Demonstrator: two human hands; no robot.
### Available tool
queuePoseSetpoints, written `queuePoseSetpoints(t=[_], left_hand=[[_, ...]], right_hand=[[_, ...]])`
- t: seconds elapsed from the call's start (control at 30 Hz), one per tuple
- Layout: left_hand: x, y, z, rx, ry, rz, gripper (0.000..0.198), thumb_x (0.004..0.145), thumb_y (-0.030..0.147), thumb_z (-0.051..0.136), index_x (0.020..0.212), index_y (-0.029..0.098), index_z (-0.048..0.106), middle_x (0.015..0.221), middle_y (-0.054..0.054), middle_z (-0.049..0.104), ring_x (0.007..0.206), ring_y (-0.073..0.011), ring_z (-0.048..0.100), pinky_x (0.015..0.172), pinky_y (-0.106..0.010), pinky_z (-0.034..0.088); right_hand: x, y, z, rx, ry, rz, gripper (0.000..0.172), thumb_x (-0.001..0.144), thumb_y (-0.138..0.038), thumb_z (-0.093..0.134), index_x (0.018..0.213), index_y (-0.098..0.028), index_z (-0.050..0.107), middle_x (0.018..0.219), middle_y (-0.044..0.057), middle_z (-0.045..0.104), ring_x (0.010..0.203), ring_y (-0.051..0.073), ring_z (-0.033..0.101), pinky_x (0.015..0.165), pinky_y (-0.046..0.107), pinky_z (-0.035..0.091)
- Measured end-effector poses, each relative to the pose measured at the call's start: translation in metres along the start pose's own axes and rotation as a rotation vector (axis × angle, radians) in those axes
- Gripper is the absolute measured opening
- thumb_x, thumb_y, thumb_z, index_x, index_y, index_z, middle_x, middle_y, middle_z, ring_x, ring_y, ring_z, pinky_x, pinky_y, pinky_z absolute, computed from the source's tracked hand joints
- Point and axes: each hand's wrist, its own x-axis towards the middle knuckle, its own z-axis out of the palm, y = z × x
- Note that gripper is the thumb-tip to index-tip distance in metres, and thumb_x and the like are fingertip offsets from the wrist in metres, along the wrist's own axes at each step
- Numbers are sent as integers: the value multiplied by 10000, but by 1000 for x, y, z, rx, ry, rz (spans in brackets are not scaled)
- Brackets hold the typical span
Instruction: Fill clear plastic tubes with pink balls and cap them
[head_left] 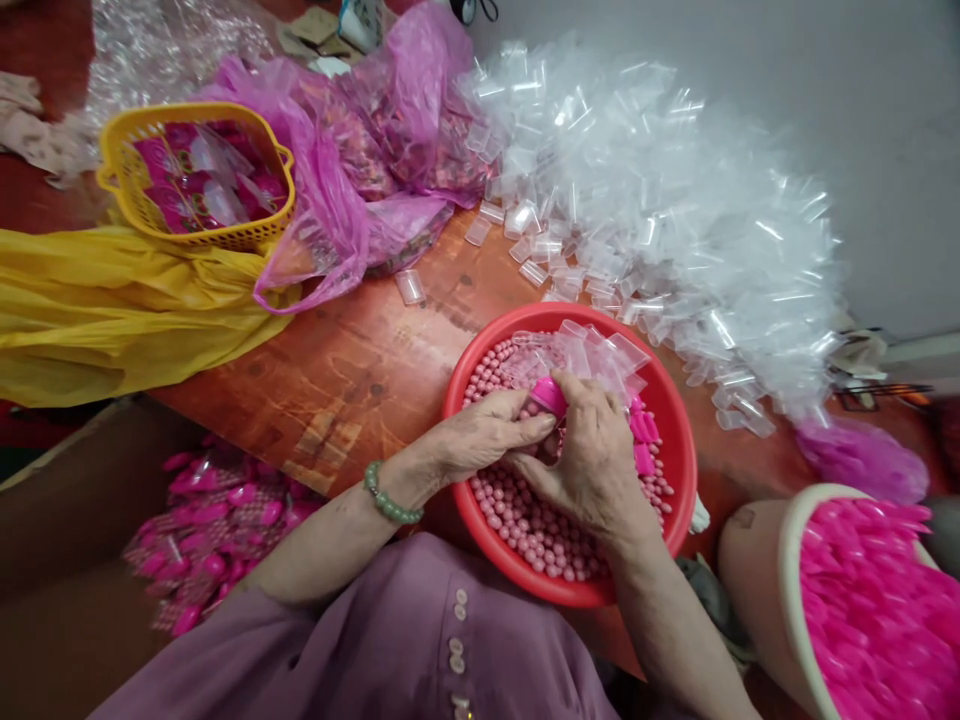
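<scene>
Both hands meet above a red basin filled with small pink beads. My left hand, with a green bead bracelet on its wrist, is closed around a small container, mostly hidden by the fingers. A bright pink cap sits at the container's end. My right hand is closed at that cap, fingers on its side and thumb below. Behind the hands, clear plastic containers lie on the beads. Several bright pink caps rest at the basin's right side.
Clear containers are heaped at the back right. A yellow basket with pink packets stands at the left, beside purple plastic bags. At the lower right is a pale bucket of pink caps. Filled pink containers lie below the table's left edge.
</scene>
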Motion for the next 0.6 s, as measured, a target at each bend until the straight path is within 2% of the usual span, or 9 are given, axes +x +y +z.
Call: queuePoseSetpoints(t=[0.13,0.3,0.6], left_hand=[[-2,1,-1,-16,8,-31,421,717,469,810,814,112,608,758,-20,599,681,-91,543,652,-197,441],[-4,-1,-2,-47,-54,-19,402,735,458,798,776,108,604,733,-18,587,665,-88,539,635,-196,444],[-2,1,0,-122,-52,0,388,718,415,823,881,110,648,788,-27,610,722,-106,577,665,-212,478]], right_hand=[[1,3,4,-43,56,-54,736,804,-478,620,1388,-159,306,981,138,611,832,308,600,720,450,476],[2,5,7,-84,128,-137,711,780,-473,620,1342,-132,350,886,127,602,757,292,591,679,431,461],[1,-2,6,-62,90,-103,715,802,-440,612,1384,-138,327,980,154,616,823,309,595,701,454,470]])
